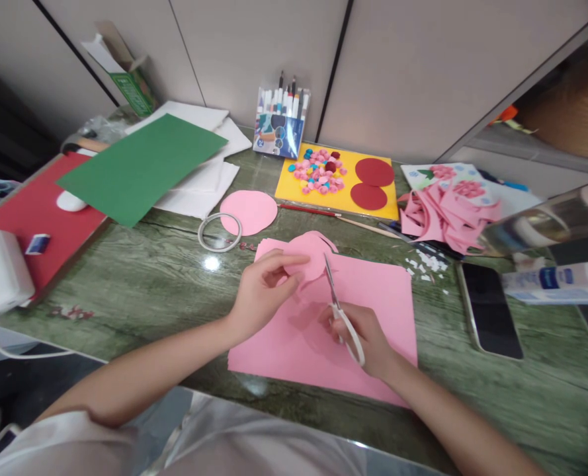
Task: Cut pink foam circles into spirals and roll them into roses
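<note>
Tabletop [155, 277]: marbled green | grey panels [264, 39] behind | left hand [262, 285] pinching paper [312, 246] | right hand [367, 332] gripping scissors [333, 296]

Pink disc [315, 260] partly behind left fingers [284, 260].

Light falls softly — glare spots the green tabletop [167, 281].

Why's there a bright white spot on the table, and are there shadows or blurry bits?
In the head view, light seems to bounce off the glossy table beside the grey ring; in the head view, soft shadows darken the pink sheets between left hand and right hand; in the head view, the right edge looks soft, perhaps from the lens.
</note>
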`<action>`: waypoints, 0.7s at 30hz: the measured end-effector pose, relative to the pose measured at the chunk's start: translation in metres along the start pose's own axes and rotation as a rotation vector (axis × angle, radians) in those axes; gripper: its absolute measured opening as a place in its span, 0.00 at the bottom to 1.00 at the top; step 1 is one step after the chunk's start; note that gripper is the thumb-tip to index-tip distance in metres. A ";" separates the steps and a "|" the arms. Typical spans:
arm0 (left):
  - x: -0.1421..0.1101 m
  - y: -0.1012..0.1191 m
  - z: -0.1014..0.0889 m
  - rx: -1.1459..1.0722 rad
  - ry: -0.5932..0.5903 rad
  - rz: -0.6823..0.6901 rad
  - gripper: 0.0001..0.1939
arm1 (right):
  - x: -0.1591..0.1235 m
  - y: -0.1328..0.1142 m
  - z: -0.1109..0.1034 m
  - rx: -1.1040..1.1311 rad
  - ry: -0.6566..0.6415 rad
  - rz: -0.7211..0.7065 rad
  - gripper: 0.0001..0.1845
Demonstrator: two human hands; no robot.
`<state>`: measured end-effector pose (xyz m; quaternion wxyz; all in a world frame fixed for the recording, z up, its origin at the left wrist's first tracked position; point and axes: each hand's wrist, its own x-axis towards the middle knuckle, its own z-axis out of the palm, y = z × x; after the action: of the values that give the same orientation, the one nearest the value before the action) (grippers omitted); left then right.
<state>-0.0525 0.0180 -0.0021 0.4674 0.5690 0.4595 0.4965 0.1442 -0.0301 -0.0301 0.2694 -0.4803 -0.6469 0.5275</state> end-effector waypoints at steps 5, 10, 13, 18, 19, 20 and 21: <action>0.000 0.001 0.000 0.015 -0.034 0.019 0.11 | 0.000 -0.003 0.001 0.004 0.025 -0.008 0.26; 0.001 0.003 -0.001 0.105 -0.035 0.055 0.11 | -0.001 -0.006 0.001 0.005 0.042 -0.004 0.27; 0.001 0.004 -0.001 0.137 -0.026 0.062 0.10 | -0.001 -0.006 0.002 0.006 0.038 0.002 0.26; 0.000 0.004 -0.003 0.123 -0.024 0.084 0.13 | -0.001 -0.005 0.002 -0.011 0.033 -0.013 0.25; 0.000 0.004 -0.003 0.121 -0.026 0.083 0.13 | -0.001 -0.005 0.002 -0.021 0.035 -0.017 0.25; 0.000 0.005 -0.002 0.119 -0.026 0.079 0.13 | -0.001 -0.004 0.002 -0.032 0.037 -0.018 0.25; 0.001 0.005 -0.002 0.117 -0.025 0.075 0.13 | -0.001 -0.004 0.002 -0.040 0.037 -0.018 0.25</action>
<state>-0.0544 0.0181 0.0032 0.4202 0.6182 0.4602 0.4791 0.1420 -0.0317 -0.0266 0.2765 -0.4894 -0.6567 0.5027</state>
